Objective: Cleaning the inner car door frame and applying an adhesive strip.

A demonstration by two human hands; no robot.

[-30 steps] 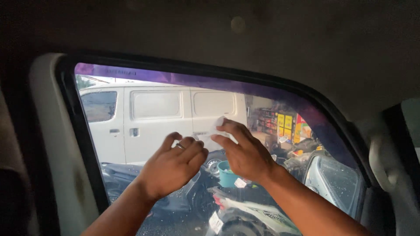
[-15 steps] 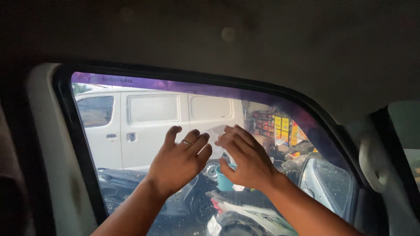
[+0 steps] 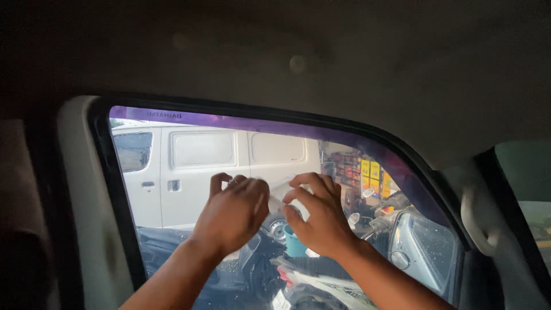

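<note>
- The left hand (image 3: 232,215) and the right hand (image 3: 318,215) press on the car window (image 3: 189,166), near its middle.
- Together the fingers pinch a small clear piece of film (image 3: 276,202) flat on the glass.
- A purple strip (image 3: 241,122) runs along the window's top edge.
- Yellow and red packages (image 3: 359,172) sit on shop shelves outside, near the right edge.
- Both hands are lower and closer together than before.
</note>
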